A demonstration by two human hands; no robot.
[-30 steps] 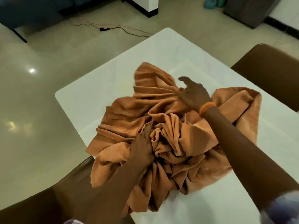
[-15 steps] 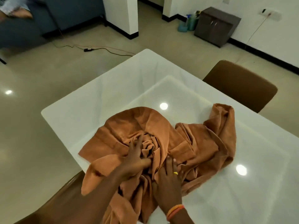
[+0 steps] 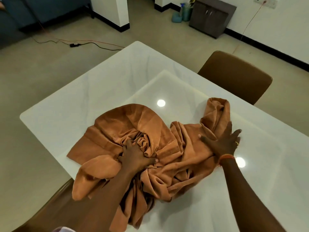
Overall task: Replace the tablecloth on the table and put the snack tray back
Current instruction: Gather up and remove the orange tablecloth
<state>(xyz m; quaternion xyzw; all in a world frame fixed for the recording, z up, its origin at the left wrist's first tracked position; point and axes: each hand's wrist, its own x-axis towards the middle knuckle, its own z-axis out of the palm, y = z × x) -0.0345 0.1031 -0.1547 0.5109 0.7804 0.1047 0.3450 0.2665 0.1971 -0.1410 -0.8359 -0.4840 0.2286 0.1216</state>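
An orange-brown tablecloth [image 3: 143,124] lies crumpled in a heap on the glossy white table [image 3: 103,84], with one part hanging over the near edge. My left hand [image 3: 133,154] rests on the bunched middle of the cloth, fingers curled into the folds. My right hand [image 3: 222,141] lies flat with fingers spread on the cloth's right part, near a raised fold. No snack tray is in view.
A brown chair [image 3: 237,76] stands at the table's far right side, another brown chair [image 3: 50,206] at the near left edge below my left arm. Cables [image 3: 75,44] run across the floor beyond the table. A dark cabinet [image 3: 212,15] stands by the wall.
My right hand has moved from the heap's middle out to its right part and spread flat. My left hand stays on the bunched centre. The view has tilted up.
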